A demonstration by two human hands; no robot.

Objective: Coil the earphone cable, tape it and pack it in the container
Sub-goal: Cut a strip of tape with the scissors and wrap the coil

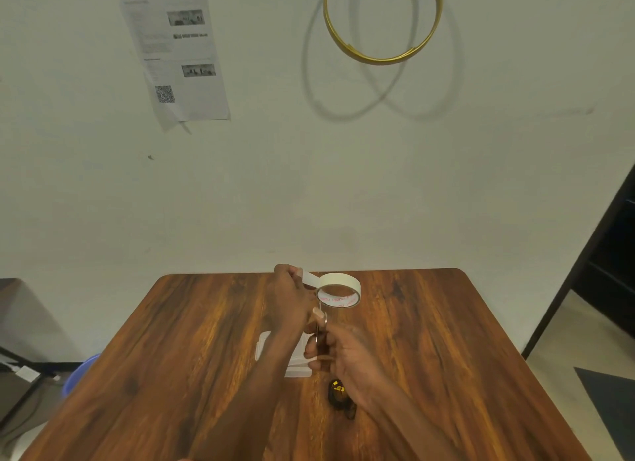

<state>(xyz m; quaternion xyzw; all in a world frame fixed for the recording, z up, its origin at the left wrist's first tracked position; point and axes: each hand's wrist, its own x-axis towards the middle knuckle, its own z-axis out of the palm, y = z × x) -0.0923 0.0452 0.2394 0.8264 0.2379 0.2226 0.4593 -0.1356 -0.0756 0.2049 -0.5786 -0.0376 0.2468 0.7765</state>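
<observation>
The left hand [292, 299] pinches a strip pulled from the tape roll [338, 290], while the right hand [343, 357], just below, grips scissors [321, 323].

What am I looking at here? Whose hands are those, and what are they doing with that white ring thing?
This is one picture from a camera worn on a person's head, so you see what they see when looking down at a wooden table. There is no machine here, just two bare hands. The left hand pinches the loose end of a roll of white tape and holds it stretched out. The right hand holds what looks like a pair of scissors, pointing up at the tape strip. Under the arms lies a clear plastic container. Beside the right wrist sits a small dark bundle, probably the coiled earphone cable, too blurry to be sure. On the wall hang a printed paper and a gold hoop.
</observation>
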